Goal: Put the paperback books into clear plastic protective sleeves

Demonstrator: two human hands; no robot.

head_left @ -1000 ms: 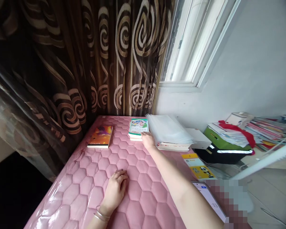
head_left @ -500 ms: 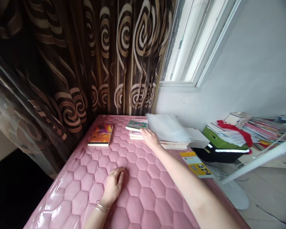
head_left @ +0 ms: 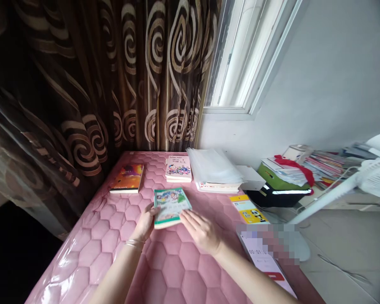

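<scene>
A green-covered picture book lies on the pink quilted surface between my two hands. My left hand holds its left edge, with the thumb on the cover. My right hand rests at the book's lower right corner with its fingers stretched out flat. Further back lies a small stack topped by a pink-covered book.
An orange book lies at the back left, near the dark patterned curtain. A pile of clear plastic sleeves on books sits at the back right. A yellow booklet and a phone lie by the right edge.
My right hand has brought the green book from the top of the far stack to the middle of the surface. My left hand moved forward onto its left edge. A pink cover now tops the stack.
</scene>
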